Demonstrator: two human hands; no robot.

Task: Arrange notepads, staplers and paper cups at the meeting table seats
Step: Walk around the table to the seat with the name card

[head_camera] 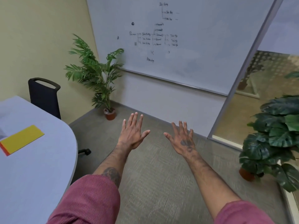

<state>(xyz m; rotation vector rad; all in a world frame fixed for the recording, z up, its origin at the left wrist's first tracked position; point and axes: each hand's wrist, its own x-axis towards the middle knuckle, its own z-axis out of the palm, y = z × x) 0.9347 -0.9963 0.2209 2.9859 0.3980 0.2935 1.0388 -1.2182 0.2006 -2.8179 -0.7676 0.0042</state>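
Sleeves (90, 199): nearest the camera.
Left hand (133, 132), right hand (182, 139): fingers spread, empty.
Table (40, 175): one yellow notepad (21, 139) placed.
Staplers, cups: none visible; judged outstanding.

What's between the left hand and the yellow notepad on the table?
Head view: nothing stands between. From the yellow notepad, bare table runs to its curved edge, then open carpet to the empty left hand.

An office meeting room: whiteboard (169, 42), table (40, 167), chair (43, 96).
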